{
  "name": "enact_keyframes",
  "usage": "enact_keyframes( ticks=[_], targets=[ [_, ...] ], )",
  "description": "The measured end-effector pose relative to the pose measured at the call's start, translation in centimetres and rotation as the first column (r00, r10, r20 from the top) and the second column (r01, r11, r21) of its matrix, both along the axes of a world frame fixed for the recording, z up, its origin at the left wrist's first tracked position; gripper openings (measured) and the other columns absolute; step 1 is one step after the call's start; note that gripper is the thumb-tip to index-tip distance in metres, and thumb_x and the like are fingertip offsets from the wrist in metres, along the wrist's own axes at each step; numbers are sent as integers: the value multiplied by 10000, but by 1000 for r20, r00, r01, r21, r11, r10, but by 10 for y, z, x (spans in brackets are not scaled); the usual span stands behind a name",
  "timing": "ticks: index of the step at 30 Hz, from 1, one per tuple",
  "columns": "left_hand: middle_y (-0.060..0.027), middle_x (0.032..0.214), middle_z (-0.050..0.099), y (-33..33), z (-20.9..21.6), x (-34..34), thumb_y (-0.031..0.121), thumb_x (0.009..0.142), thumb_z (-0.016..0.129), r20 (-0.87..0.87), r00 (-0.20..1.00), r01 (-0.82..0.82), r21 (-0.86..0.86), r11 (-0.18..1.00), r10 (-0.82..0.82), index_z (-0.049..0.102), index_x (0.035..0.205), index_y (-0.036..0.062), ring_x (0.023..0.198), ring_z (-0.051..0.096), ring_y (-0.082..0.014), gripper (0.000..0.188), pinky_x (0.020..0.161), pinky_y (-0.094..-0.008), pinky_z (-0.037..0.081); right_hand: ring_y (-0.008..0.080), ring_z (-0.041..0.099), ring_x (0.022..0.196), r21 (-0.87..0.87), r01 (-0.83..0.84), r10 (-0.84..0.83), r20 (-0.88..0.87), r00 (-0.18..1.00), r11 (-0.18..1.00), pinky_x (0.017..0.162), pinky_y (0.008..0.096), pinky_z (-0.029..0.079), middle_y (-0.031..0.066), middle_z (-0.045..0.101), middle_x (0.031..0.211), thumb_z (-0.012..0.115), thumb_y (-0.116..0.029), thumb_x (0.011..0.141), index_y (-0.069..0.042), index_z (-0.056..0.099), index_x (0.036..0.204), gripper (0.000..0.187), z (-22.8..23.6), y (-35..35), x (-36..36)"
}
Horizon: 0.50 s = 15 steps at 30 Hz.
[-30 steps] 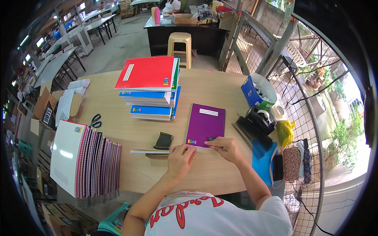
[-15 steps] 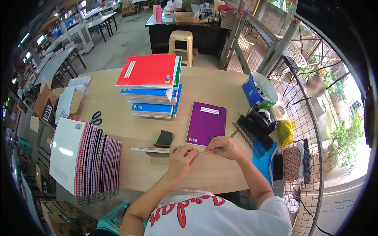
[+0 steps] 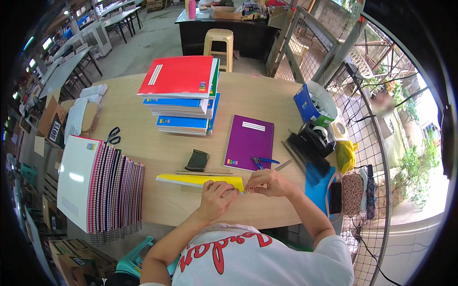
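A yellow notebook lies along the near part of the tabletop, its long edge toward the person. The left hand is on that edge, right of its middle, its fingers curled and gripping the notebook. The right hand is at the right end, its fingers drawn together in a pinch; whatever sits between them is too small to tell. Beyond the right hand, 1 pair of blue-handled pliers overlaps the lower right corner of a purple notebook. A dark block stands just past the yellow notebook. Farther off, a red notebook tops a pile that includes blue ones. At the left, scissors lie near a stack of spiral notebooks; at the right, black coils lie near a yellow bag.
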State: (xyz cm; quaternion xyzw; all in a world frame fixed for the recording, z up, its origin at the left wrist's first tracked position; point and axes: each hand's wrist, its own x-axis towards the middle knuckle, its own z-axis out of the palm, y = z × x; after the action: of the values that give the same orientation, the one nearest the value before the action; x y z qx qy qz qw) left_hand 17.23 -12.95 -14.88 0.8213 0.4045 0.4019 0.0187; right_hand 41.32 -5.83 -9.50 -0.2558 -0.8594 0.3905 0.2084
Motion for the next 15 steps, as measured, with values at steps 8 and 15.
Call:
enact_keyframes(
  ticks=[8, 15],
  targets=[
    [32, 917, 629, 30, 19, 9, 144, 790, 785, 99, 994, -50, -50, 998, 55, 682, 896, 152, 850, 605, -186, 148, 784, -385, 382, 304, 686, 813, 117, 222, -230, 57, 971, 968, 682, 383, 542, 98, 686, 891, 773, -64, 795, -37, 688, 976, 202, -11, -9, -8],
    [36, 915, 629, 31, 21, 11, 137, 797, 777, 72, 993, -85, -55, 995, 88, 658, 907, 162, 841, 602, -187, 164, 783, -382, 389, 331, 663, 837, 182, 285, -292, 13, 956, 941, 675, 423, 523, 108, 639, 932, 735, -54, 828, -31, 681, 1012, 193, -12, -8, -10]
  ],
)
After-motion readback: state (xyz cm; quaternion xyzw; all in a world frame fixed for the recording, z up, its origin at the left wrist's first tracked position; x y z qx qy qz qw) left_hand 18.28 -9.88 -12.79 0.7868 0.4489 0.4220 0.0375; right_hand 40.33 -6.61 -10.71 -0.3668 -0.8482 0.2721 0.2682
